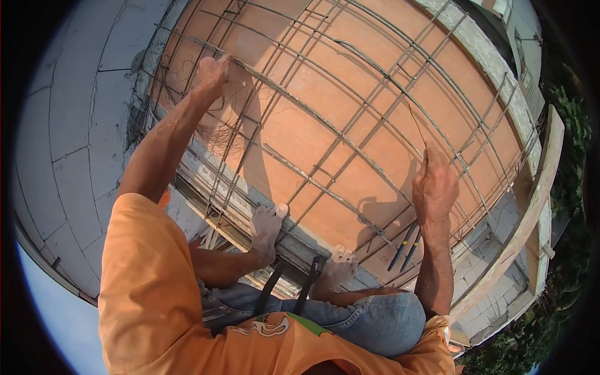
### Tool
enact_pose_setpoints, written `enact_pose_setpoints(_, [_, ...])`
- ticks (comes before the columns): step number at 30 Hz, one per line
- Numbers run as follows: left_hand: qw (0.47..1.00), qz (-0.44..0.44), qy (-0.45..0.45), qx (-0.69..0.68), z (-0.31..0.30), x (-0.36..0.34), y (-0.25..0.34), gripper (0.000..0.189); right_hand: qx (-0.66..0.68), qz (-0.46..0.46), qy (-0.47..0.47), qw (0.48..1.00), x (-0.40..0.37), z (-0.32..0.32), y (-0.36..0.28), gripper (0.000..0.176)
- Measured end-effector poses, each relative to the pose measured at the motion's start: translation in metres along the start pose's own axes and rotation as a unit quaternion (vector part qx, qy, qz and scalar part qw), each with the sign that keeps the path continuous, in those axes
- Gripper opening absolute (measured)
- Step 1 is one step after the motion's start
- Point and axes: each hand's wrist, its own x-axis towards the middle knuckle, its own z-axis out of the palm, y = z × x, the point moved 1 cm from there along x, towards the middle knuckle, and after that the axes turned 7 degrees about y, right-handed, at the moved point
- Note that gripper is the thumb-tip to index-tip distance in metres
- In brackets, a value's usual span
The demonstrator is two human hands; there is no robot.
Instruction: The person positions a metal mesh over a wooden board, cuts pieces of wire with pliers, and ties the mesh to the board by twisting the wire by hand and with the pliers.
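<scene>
Left hand [214,72]: fingertips folded out of view at the rebar grid [342,134]; whether they pinch anything, cannot tell. Right hand [435,181]: palm turned away; gripped end of the thin wire [415,119] hidden, its other end hard to trace among the bars. Yellow-striped tool handles [398,251]: working end not made out near the right wrist. Loose wire strands [219,134]: too fine to count. Grid and orange panel [303,140]: cut off by top edge. Orange shirt [150,269]: cut off by bottom edge; print [270,325] foreshortened, illegible. Foliage [565,250]: dark, indistinct, running into black border.
</scene>
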Motion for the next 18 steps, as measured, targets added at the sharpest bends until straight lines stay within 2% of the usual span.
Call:
enact_pose_setpoints(1, [1.000,0.002,-0.003,0.001,-0.013,-0.017,0.014,0.041,-0.001,0.004,0.000,1.000,0.001,-0.017,-0.001,0.029])
enact_pose_setpoints(3, [0.995,-0.041,-0.094,0.014,-0.041,-0.051,0.049,0.041,-0.140,0.018,-0.091,0.986,0.004,-0.047,-0.004,0.031])
enact_pose_setpoints(4, [0.994,-0.040,-0.097,0.015,-0.052,-0.056,0.058,0.041,-0.145,0.024,-0.094,0.985,0.002,-0.058,-0.004,0.027])
enact_pose_setpoints(5, [0.981,-0.021,-0.181,0.073,-0.061,-0.059,0.064,0.039,-0.146,0.027,-0.095,0.984,0.001,-0.069,-0.008,0.027])
enact_pose_setpoints(6, [0.956,0.000,-0.263,0.129,-0.065,-0.065,0.068,0.038,-0.154,0.047,-0.140,0.977,0.001,-0.078,-0.013,0.025])
enact_pose_setpoints(7, [0.955,0.003,-0.269,0.129,-0.062,-0.080,0.071,0.038,-0.162,0.067,-0.185,0.967,-0.003,-0.084,-0.015,0.023])
enact_pose_setpoints(8, [0.938,0.163,-0.275,0.138,-0.055,-0.104,0.080,0.040,-0.165,0.072,-0.186,0.966,-0.010,-0.083,-0.012,0.023])
enact_pose_setpoints(9, [0.897,0.319,-0.271,0.143,-0.048,-0.128,0.090,0.043,-0.090,0.051,-0.210,0.972,-0.020,-0.075,-0.010,0.020])
enact_pose_setpoints(11, [0.858,0.383,-0.330,0.087,-0.027,-0.170,0.102,0.031,0.013,0.020,-0.250,0.968,-0.039,-0.057,-0.015,0.016])
enact_pose_setpoints(13, [0.781,0.531,-0.327,0.039,-0.003,-0.198,0.106,0.019,0.040,0.012,-0.271,0.962,-0.053,-0.036,-0.026,0.014])
enact_pose_setpoints(15, [0.767,0.549,-0.330,0.030,0.014,-0.215,0.107,0.017,0.071,-0.005,-0.325,0.943,-0.066,-0.012,-0.027,0.016])
enact_pose_setpoints(18, [0.748,0.577,-0.328,0.017,0.029,-0.233,0.106,0.018,0.076,0.003,-0.301,0.951,-0.081,0.021,-0.017,0.015])
